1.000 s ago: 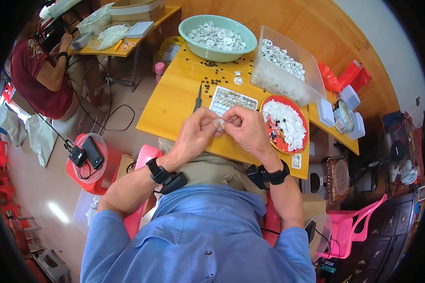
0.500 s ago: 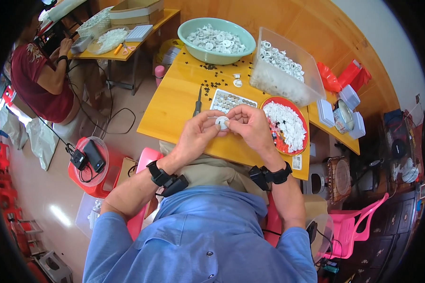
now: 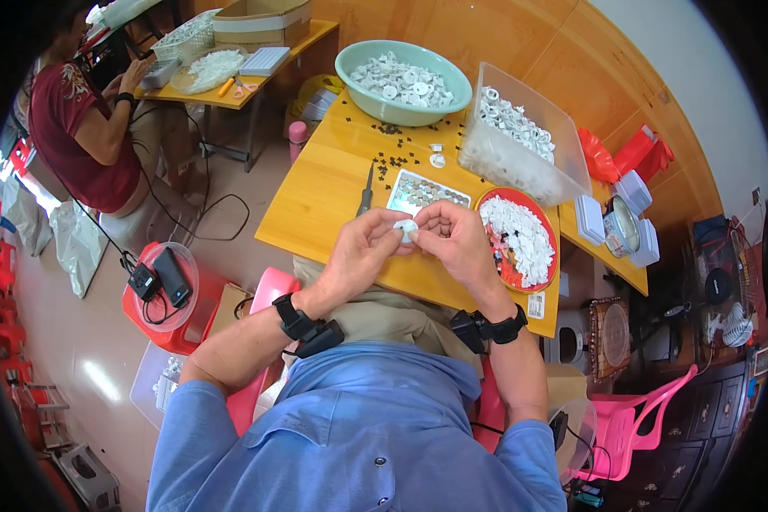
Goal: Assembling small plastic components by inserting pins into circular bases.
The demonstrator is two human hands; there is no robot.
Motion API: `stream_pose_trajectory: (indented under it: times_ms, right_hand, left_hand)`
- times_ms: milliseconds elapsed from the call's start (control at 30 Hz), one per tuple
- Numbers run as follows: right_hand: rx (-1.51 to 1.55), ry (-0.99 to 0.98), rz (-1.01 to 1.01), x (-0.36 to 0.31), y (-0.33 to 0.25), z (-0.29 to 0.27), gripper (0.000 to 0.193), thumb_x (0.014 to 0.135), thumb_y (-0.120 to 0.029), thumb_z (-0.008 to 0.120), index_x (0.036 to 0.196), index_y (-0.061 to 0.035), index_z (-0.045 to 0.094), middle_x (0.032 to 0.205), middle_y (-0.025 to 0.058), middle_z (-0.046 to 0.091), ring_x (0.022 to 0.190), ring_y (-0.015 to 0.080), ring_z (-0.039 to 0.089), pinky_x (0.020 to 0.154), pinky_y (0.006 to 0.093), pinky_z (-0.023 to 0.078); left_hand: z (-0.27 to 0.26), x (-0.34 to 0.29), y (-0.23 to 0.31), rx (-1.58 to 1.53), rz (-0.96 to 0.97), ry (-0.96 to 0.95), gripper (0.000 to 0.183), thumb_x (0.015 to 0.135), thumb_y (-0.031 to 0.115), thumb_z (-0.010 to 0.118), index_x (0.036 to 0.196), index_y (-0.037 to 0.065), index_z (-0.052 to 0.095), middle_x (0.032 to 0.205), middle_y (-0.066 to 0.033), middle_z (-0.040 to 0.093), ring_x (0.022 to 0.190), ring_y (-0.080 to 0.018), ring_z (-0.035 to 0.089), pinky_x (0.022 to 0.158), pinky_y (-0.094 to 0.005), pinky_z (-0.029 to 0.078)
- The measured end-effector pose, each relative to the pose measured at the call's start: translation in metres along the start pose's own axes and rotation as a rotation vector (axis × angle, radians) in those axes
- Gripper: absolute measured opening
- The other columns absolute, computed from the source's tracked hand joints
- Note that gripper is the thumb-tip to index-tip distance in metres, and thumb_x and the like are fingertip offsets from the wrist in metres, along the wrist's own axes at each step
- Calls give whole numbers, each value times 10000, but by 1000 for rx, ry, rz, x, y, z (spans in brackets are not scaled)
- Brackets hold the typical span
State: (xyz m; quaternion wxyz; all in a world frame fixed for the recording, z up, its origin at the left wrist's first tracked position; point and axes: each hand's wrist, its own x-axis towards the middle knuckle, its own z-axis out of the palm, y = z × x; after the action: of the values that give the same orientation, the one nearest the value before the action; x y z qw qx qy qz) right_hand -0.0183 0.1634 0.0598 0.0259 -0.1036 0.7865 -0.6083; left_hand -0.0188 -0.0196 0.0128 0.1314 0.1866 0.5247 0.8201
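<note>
A small round white plastic part (image 3: pixel 406 227) is pinched between the fingertips of both hands, just over the front of the yellow table (image 3: pixel 303 200). My left hand (image 3: pixel 358 249) grips its left side, and my right hand (image 3: pixel 455 242) grips the right; fingers cover much of it. Right beyond them lies a white tray (image 3: pixel 398 203) of small round silvery pieces. A dark screwdriver (image 3: pixel 366 194) rests left of the tray. To the right sits a red round plate (image 3: pixel 556 249) heaped with small white parts. Small black pieces (image 3: pixel 392 161) and two loose white parts (image 3: pixel 437 160) lie farther back.
A green basin (image 3: pixel 397 111) and a clear plastic box (image 3: pixel 525 171), both full of white parts, stand at the back. A tin (image 3: pixel 620 229) is on the right. Red stool (image 3: pixel 179 340) at left carries black devices. A co-worker (image 3: pixel 90 128) sits far left.
The white part has turned a little between my fingers, which have shifted slightly around it. The whole view has moved a little. The co-worker's hands have risen.
</note>
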Motion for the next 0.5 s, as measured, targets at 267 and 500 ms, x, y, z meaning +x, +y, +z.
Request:
stream_pose_trajectory:
  times_ms: [267, 500]
  right_hand:
    - [-133, 104, -134, -6, -13, 11, 106, 835, -29, 663, 919, 32, 644, 795, 63, 694, 686, 91, 650, 645, 232, 517]
    - [-76, 143, -103, -2, 3, 5, 137, 825, -50, 702, 939, 11, 658, 821, 64, 686, 702, 95, 637, 608, 242, 496]
  left_hand:
    - [4, 1, 3, -90, 36, 36, 297, 1002, 33, 517, 1291, -35, 514, 1217, -129, 626, 1087, -169, 628, 941, -309, 543]
    - [-7, 5, 1, -420, -176, -2, 331, 993, 58, 553, 1307, -45, 542, 1230, -153, 624, 1127, -229, 634, 982, -343, 542]
